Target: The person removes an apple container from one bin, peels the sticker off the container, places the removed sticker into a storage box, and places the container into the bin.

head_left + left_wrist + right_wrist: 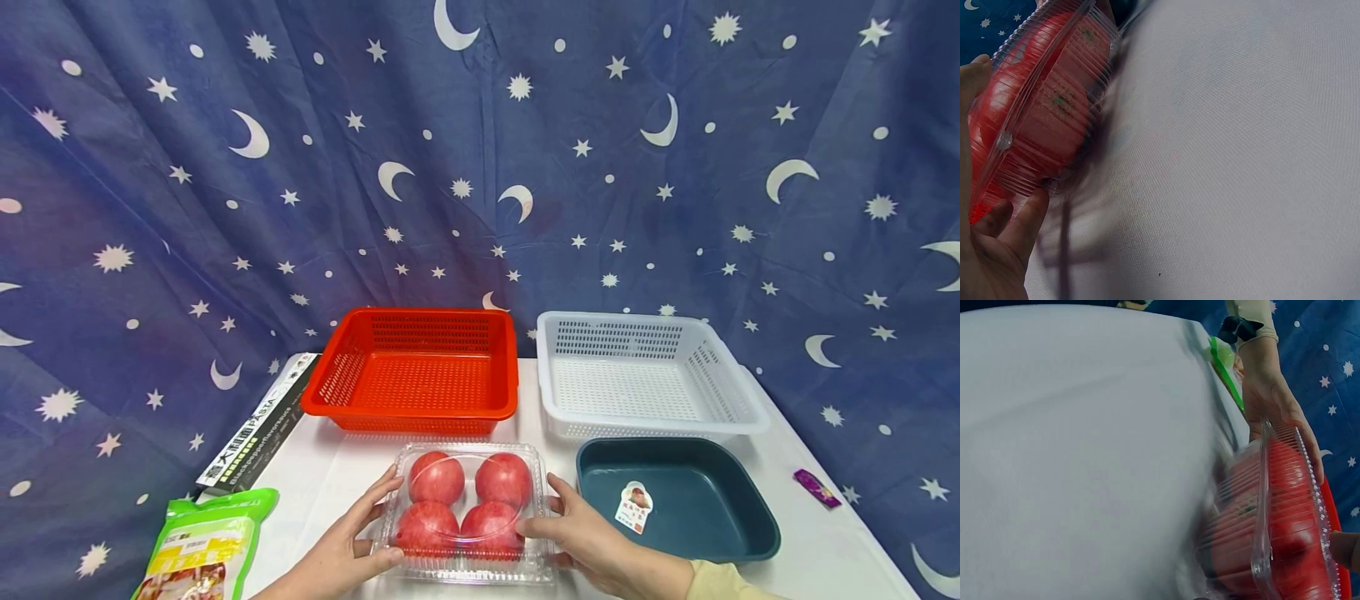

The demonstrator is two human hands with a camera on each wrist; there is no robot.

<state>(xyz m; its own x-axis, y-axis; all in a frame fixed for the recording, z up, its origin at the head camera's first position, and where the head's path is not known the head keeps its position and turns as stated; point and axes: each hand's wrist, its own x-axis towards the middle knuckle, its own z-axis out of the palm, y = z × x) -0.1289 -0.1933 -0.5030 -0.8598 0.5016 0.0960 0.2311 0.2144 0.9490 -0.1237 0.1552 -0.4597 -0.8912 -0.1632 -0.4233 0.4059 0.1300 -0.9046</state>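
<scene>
Gentle, even grip
Head view: my left hand (341,542) and right hand (588,537) grip the clear fruit box (468,504) on the near side of the red basket (427,383). Left wrist: fingers (1027,222) sit low, so I'd keep it level. Right wrist: thin-looking walls (1238,494) want a light squeeze.

Glare streaks the clear box (465,574) in the bright head view; dimmer wrist views show shadows and blur.

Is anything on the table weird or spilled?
Nothing looks spilled or broken. One slightly odd thing: the small purple packet lies slanted near the right edge of the table, away from everything else. The red fruits sit neatly inside their clear plastic box.
</scene>
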